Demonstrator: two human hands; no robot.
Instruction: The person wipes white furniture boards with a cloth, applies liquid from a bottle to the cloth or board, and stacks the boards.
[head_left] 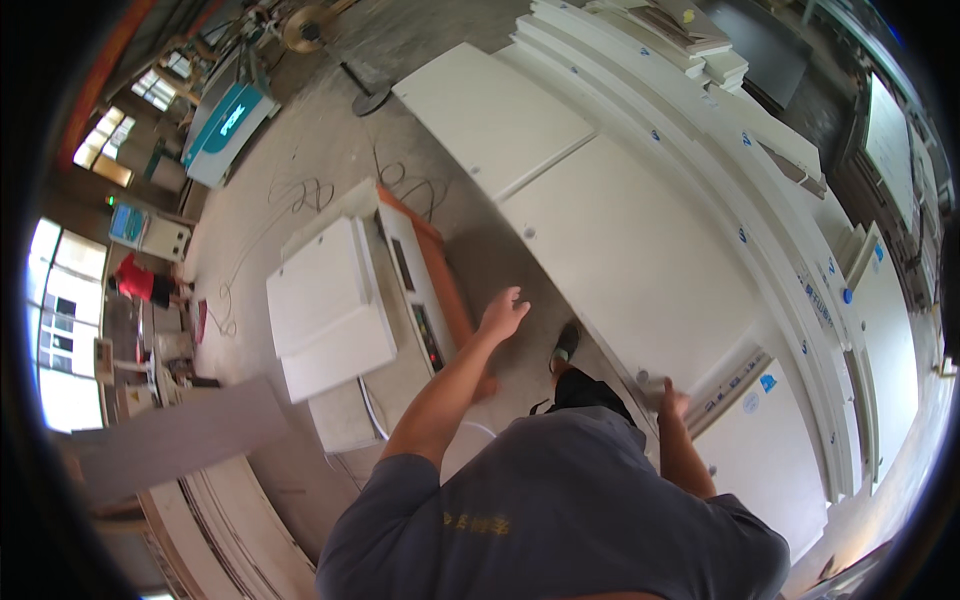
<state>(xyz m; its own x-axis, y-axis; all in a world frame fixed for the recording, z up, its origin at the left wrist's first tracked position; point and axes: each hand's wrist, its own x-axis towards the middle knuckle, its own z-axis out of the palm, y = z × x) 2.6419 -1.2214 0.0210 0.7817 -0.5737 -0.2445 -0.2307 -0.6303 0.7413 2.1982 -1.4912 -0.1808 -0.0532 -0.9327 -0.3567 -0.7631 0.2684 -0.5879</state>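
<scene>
A large white board (pixel 640 260) lies flat on a stack of white panels to my right. My right hand (pixel 672 402) rests on its near corner, fingers curled over the edge, gripping it. My left hand (pixel 503 313) hangs in the air with fingers spread, holding nothing, between the board's left edge and a white machine (pixel 420 300) with an orange side. My grey shirt fills the lower middle, and one dark shoe (pixel 566 345) shows on the concrete floor.
Curved rows of stacked white panels (pixel 800 260) run along the right. Another white board (pixel 490 110) lies farther back. White boards (pixel 325 305) sit on the machine at left. A person in red (pixel 140 280) stands far left by windows. A grey plank (pixel 190 435) lies lower left.
</scene>
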